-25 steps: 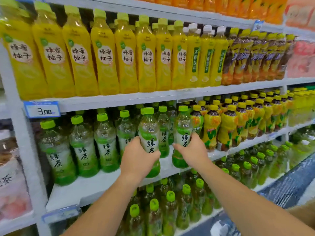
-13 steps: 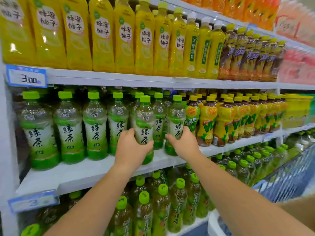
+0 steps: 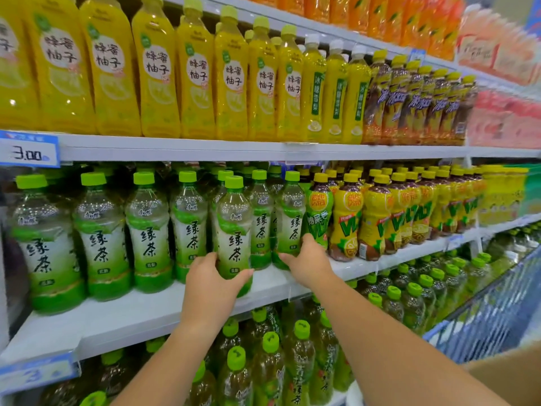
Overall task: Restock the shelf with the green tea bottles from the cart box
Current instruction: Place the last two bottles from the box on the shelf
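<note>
A row of green tea bottles with lime caps stands on the white middle shelf. My left hand grips the base of one green tea bottle, upright at the shelf's front. My right hand holds the base of a second green tea bottle, the rightmost of the row, next to a yellow-capped bottle. A corner of the brown cart box shows at the lower right.
Yellow drink bottles fill the shelf above, yellow-labelled bottles stand to the right of the tea. More green-capped bottles crowd the shelf below. A blue wire cart stands at the right. A 3.00 price tag hangs at left.
The view has dropped and moved closer to the middle shelf. Both hands have pushed their bottles further back onto the shelf, toward the row.
</note>
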Demonstrator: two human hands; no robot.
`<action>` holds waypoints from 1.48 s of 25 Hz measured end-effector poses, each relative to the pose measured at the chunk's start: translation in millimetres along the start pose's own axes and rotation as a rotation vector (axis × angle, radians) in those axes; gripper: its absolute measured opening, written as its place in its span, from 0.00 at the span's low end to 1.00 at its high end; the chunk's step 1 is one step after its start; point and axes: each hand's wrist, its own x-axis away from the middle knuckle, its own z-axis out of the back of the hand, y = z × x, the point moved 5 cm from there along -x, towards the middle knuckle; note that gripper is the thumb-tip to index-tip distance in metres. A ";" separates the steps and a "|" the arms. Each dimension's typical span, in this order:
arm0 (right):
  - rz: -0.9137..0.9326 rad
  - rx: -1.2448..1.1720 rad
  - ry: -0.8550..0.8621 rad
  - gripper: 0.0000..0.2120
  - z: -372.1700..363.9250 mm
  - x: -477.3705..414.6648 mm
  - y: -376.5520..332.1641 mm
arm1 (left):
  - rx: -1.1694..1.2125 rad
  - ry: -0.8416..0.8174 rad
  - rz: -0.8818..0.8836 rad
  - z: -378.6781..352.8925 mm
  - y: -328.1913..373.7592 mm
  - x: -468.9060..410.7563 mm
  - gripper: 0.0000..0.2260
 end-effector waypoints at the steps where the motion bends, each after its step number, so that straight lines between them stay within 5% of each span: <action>1: 0.003 -0.023 0.009 0.18 -1.5 -1.9 0.9 | 0.001 0.003 -0.003 -0.4 -0.3 0.0 0.19; 19: -0.029 -0.023 0.095 0.11 -9.1 -1.1 -5.6 | 0.039 -0.046 0.052 1.9 6.0 3.1 0.19; 26: 0.017 -0.031 -0.104 0.08 -7.7 33.2 -44.4 | 0.106 -0.062 0.068 28.0 12.0 13.1 0.14; 30: 0.185 -0.284 -0.348 0.25 -35.6 69.9 -93.9 | 0.083 -0.052 0.059 62.9 3.0 23.8 0.13; 37: 0.378 -0.371 -0.524 0.25 -92.5 113.9 -164.0 | 0.021 0.076 0.084 143.3 -24.8 43.0 0.10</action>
